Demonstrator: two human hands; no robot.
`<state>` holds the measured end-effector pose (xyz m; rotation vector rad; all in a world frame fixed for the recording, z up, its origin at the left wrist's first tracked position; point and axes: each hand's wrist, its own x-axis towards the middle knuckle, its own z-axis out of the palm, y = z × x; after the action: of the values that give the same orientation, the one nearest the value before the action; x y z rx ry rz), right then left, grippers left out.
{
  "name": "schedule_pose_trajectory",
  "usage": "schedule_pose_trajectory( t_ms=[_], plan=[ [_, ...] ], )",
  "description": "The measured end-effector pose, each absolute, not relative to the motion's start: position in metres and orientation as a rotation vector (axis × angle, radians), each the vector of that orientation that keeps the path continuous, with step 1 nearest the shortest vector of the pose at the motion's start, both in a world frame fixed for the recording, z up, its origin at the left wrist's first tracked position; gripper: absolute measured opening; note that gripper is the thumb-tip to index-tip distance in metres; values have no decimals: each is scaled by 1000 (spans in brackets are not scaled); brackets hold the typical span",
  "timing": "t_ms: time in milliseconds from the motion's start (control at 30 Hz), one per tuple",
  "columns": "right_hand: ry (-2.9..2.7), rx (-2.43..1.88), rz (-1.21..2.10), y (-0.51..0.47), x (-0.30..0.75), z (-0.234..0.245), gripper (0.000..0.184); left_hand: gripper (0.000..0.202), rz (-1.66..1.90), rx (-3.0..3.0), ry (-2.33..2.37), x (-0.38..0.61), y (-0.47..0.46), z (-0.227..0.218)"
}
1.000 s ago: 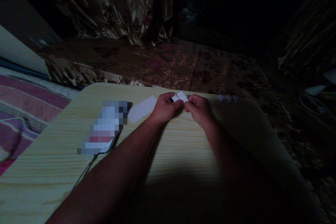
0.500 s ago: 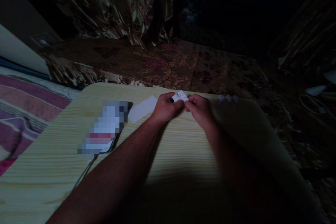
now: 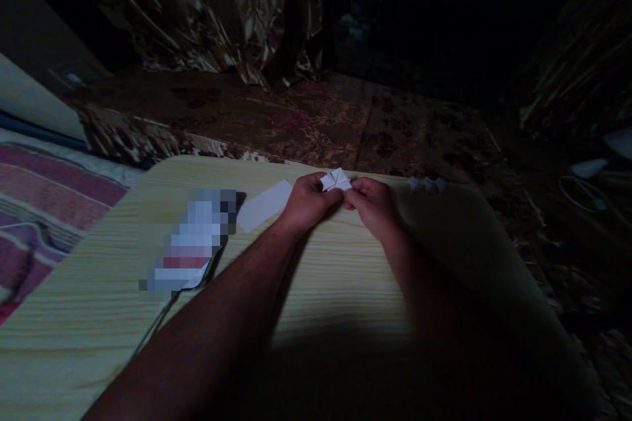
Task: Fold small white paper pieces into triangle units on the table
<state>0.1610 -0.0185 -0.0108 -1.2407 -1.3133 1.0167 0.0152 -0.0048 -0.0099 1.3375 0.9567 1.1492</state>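
Observation:
A small piece of folded white paper, with crossing creases and pointed corners, is held between both hands over the far part of the wooden table. My left hand grips its left and near side, the thumb lying along the near edge. My right hand pinches its right corner with thumb and fingertips. Beside my left hand lies a white paper strip, flat on the table. Several small folded paper pieces sit in a row to the right of my right hand, dim in shadow.
A phone with a blurred-out screen lies at the left, a cable running from it toward me. Behind the table is a surface covered in patterned cloth. Striped bedding is at the left, and a white cable at the far right.
The whole view has shifted slightly, so everything sits a little further left. Both hands keep their grip on the folded paper, which looks slightly turned.

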Motion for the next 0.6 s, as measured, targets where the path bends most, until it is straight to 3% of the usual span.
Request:
schedule_pose_trajectory(
  t_ms=[600],
  plan=[
    [-1281, -1154, 999, -19, 156, -15, 12, 24, 1115, 1042, 788, 16, -5, -1]
  ],
)
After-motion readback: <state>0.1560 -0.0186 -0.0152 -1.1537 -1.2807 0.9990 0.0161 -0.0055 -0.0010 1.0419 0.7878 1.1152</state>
